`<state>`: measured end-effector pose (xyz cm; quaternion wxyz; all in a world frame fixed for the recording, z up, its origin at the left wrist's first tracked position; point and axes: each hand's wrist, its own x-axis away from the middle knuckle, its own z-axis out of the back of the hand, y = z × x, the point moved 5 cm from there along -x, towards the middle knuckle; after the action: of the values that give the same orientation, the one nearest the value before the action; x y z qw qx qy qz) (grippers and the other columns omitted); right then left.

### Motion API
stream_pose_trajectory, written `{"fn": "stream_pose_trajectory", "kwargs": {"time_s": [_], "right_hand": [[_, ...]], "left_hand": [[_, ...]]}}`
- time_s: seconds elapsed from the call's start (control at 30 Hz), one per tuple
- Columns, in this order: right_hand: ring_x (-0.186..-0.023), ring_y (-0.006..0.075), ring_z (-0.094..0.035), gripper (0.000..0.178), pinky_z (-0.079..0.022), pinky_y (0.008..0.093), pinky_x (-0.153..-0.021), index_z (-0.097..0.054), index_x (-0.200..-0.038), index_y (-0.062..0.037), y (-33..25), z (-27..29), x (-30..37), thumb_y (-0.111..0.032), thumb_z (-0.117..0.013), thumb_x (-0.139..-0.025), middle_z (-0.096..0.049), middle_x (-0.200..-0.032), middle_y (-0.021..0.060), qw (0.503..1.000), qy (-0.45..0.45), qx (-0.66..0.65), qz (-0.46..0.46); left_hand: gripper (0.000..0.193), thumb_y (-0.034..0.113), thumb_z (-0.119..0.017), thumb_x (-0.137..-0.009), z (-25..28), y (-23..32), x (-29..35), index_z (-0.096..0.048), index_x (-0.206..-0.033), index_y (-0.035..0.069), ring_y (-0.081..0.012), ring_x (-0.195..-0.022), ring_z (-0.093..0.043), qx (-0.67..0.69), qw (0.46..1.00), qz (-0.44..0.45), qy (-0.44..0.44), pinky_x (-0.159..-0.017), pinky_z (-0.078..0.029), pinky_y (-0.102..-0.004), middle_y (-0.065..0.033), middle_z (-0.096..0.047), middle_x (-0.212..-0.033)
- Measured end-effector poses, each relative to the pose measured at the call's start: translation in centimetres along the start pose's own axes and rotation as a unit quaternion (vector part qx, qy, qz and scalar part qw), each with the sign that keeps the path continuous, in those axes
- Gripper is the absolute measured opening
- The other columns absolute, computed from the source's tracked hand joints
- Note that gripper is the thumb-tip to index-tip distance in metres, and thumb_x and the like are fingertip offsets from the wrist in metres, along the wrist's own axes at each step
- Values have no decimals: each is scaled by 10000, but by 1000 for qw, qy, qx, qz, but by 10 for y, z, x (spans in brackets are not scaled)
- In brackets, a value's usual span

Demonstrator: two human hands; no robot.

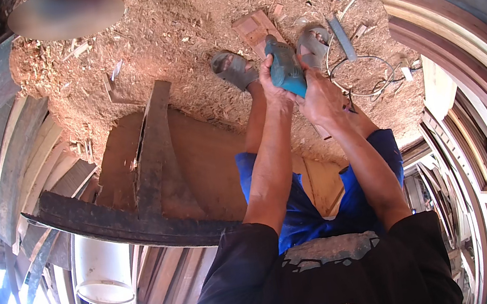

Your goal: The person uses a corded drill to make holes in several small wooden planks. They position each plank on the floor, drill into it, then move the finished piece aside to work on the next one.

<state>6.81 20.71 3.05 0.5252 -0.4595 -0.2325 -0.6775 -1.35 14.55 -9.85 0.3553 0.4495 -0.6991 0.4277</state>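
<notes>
Between my feet I hold a teal power drill [287, 70] with a dark front end. My left hand [275, 88] is closed round its left side, and my right hand [320, 99] grips its rear and right side. The drill's front end points away from me, over a reddish-brown wooden block [253, 27] lying on the floor. Whether the bit touches the wood, I cannot tell. My feet in grey sandals [234, 70] stand on either side of the block's near end.
Sawdust and shavings cover the floor [174, 56]. Right of my feet lie a flat grey bar [341, 37] and a looping dark cord [391, 72]. Curved planks [452, 42] are stacked at the right. More boards [15, 165] lean at the left, near a white cylinder [102, 265].
</notes>
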Motion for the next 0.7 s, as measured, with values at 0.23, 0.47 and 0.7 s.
{"fn": "stream_pose_trajectory", "kwargs": {"time_s": [0.23,0.47,0.7], "right_hand": [[-1016,382,-701,787,-585,470,-818,-556,-1336,57,0,1,-6,-359,-886,-756,-652,-1108,234,1000,-23,11,-3],[-949,416,-718,807,-585,488,-811,-532,-1348,51,9,-4,-11,-363,-888,-753,-658,-1094,250,1000,-29,11,4],[-970,422,-714,772,-581,504,-823,-542,-1314,45,16,-5,-14,-275,-901,-710,-661,-1093,251,999,-32,-9,-1]], "left_hand": [[582,481,-620,-861,-10,1,-1,-640,-1131,-34,-415,-846,-683,-15,999,6,-44,-762,-586,-516,-283,-677,-1006],[576,475,-625,-857,5,-3,-13,-637,-1128,-33,-416,-845,-679,23,1000,-5,20,-787,-577,-532,-269,-682,-995],[564,446,-624,-859,3,-6,-10,-614,-1167,-27,-402,-909,-669,12,1000,13,-7,-829,-569,-523,-248,-677,-1030]]}}
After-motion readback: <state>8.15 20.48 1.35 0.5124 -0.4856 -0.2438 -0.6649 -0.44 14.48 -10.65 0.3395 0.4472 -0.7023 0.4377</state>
